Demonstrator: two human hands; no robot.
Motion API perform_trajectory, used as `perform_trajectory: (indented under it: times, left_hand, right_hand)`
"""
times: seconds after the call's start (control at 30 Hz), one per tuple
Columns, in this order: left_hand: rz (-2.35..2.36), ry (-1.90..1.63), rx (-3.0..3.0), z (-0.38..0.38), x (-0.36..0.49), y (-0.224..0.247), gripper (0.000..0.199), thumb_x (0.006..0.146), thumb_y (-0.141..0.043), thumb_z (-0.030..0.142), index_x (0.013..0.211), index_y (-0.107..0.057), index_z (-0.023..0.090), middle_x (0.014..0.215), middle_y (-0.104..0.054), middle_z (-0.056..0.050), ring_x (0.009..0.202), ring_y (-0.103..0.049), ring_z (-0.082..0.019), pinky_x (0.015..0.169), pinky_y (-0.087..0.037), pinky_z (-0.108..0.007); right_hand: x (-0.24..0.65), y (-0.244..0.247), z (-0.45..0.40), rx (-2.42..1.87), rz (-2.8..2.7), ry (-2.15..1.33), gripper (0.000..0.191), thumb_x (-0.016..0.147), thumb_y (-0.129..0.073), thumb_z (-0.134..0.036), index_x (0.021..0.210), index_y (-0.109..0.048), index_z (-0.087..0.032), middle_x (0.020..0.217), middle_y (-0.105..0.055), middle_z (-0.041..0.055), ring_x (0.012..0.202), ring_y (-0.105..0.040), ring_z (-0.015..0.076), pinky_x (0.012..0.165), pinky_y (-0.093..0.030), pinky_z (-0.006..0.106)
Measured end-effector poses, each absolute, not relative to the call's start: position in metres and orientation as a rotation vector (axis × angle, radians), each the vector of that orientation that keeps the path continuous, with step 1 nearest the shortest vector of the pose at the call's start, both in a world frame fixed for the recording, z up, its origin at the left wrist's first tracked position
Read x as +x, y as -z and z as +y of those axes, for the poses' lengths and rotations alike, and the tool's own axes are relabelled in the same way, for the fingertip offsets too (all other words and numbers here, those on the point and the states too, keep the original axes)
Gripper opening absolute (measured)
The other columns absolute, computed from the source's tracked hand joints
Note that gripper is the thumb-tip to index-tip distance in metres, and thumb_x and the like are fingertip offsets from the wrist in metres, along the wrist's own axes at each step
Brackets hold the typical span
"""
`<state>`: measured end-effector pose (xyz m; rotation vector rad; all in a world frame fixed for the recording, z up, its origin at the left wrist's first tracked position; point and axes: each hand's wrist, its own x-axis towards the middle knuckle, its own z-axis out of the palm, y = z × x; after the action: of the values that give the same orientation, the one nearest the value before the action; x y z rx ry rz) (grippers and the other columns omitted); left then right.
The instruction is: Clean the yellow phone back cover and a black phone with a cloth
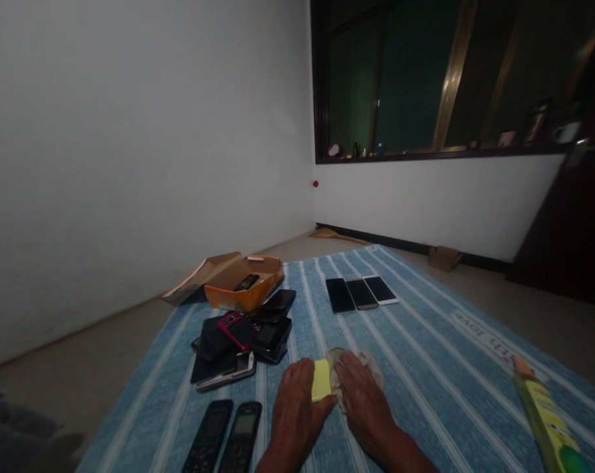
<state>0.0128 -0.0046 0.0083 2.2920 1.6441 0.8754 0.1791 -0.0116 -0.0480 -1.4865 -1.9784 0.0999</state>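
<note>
Head view: orange box (228, 299) holds a phone (247, 282); left hand (296, 404) grips yellow object (321, 381), right hand (360, 394) cloth (375, 369).

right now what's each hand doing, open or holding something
Left hand: closed, holding the yellow item by its left side.
Right hand: closed, holding the cloth beside it.

Piled phones (242, 334) hem left hand (296, 399); rightward lies open.

Ten-plus phones (340, 295), two hands (293, 407) (362, 394), one cloth (373, 369), one orange box (234, 297)
</note>
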Motion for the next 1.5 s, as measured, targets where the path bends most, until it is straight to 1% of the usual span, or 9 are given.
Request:
perform_trajectory:
  times: [0.2,0.47,0.63,0.77,1.0,1.07,1.27,1.4,1.5]
  left_hand:
    - [1.641,-0.842,2.295,-0.005,0.016,-0.015,0.04,0.072,-0.066,0.031,0.109,-0.059,0.018,0.115,-0.063,-0.011,0.112,-0.055,-0.031,0.098,-0.045,-0.046]
    - [1.617,-0.824,2.268,-0.006,0.017,-0.023,0.042,0.073,-0.067,0.035,0.109,-0.058,0.017,0.114,-0.062,-0.012,0.109,-0.054,-0.031,0.097,-0.045,-0.046]
    - [1.626,-0.846,2.294,-0.005,0.016,-0.019,0.04,0.073,-0.065,0.03,0.11,-0.058,0.019,0.114,-0.062,-0.01,0.108,-0.054,-0.03,0.097,-0.045,-0.045]
    - [1.622,-0.854,2.298,-0.005,0.017,-0.019,0.035,0.074,-0.061,0.028,0.108,-0.058,0.019,0.11,-0.063,-0.009,0.106,-0.055,-0.029,0.095,-0.045,-0.046]
    - [1.581,-0.911,2.299,-0.004,0.011,-0.012,0.041,0.073,-0.065,0.036,0.11,-0.06,0.019,0.114,-0.064,-0.011,0.109,-0.056,-0.032,0.097,-0.046,-0.05]
    - [1.548,-0.958,2.283,-0.002,0.008,-0.005,0.047,0.074,-0.063,0.038,0.116,-0.059,0.018,0.115,-0.064,-0.012,0.11,-0.057,-0.032,0.098,-0.047,-0.05]
    - [1.633,-1.077,1.996,0.004,0.002,0.007,0.061,0.077,-0.05,0.035,0.134,-0.05,0.012,0.131,-0.06,-0.016,0.122,-0.056,-0.029,0.106,-0.043,-0.05]
    - [1.694,-1.042,1.787,0.005,0.005,-0.004,0.063,0.087,-0.035,0.047,0.134,-0.049,0.007,0.137,-0.056,-0.018,0.128,-0.053,-0.028,0.111,-0.039,-0.048]
    - [1.721,-1.009,1.744,0.004,0.009,-0.013,0.067,0.089,-0.033,0.055,0.135,-0.048,0.009,0.139,-0.055,-0.017,0.13,-0.052,-0.027,0.112,-0.038,-0.047]
  right_hand:
    - [0.181,0.068,-0.017,-1.468,-1.99,-0.049,0.057,0.081,-0.041,-0.002,0.136,-0.054,-0.016,0.148,-0.044,0.0158,0.141,-0.034,0.0285,0.112,-0.033,0.055]
    - [0.174,0.032,0.008,-1.528,-2.047,-0.156,0.054,0.08,-0.047,-0.006,0.133,-0.056,-0.011,0.144,-0.048,0.0181,0.138,-0.038,0.03,0.113,-0.031,0.053]
    - [0.174,0.042,-0.01,-1.493,-2.051,-0.169,0.059,0.081,-0.044,-0.004,0.138,-0.052,-0.017,0.149,-0.043,0.014,0.14,-0.035,0.0274,0.113,-0.031,0.054]
    - [0.178,0.045,-0.013,-1.453,-2.055,-0.159,0.058,0.082,-0.041,-0.004,0.138,-0.052,-0.019,0.148,-0.045,0.0121,0.14,-0.036,0.0251,0.113,-0.032,0.053]
    - [0.179,0.034,-0.009,-1.466,-2.08,-0.147,0.058,0.081,-0.043,-0.004,0.136,-0.054,-0.019,0.147,-0.046,0.0116,0.139,-0.038,0.0262,0.112,-0.035,0.051]
    - [0.178,0.035,-0.013,-1.435,-2.119,-0.138,0.059,0.081,-0.044,-0.003,0.136,-0.054,-0.02,0.148,-0.045,0.011,0.139,-0.038,0.0261,0.111,-0.036,0.051]
    - [0.164,0.024,-0.016,-1.291,-2.243,-0.2,0.057,0.086,-0.042,-0.006,0.14,-0.05,-0.021,0.149,-0.044,0.0102,0.139,-0.038,0.0239,0.112,-0.035,0.047]
    - [0.144,0.009,-0.009,-1.237,-2.244,-0.245,0.056,0.089,-0.041,-0.008,0.145,-0.043,-0.018,0.149,-0.043,0.0112,0.14,-0.036,0.0223,0.115,-0.031,0.045]
    - [0.132,0.004,-0.003,-1.206,-2.223,-0.244,0.057,0.091,-0.041,-0.012,0.148,-0.036,-0.014,0.148,-0.045,0.0137,0.14,-0.037,0.0218,0.115,-0.032,0.042]
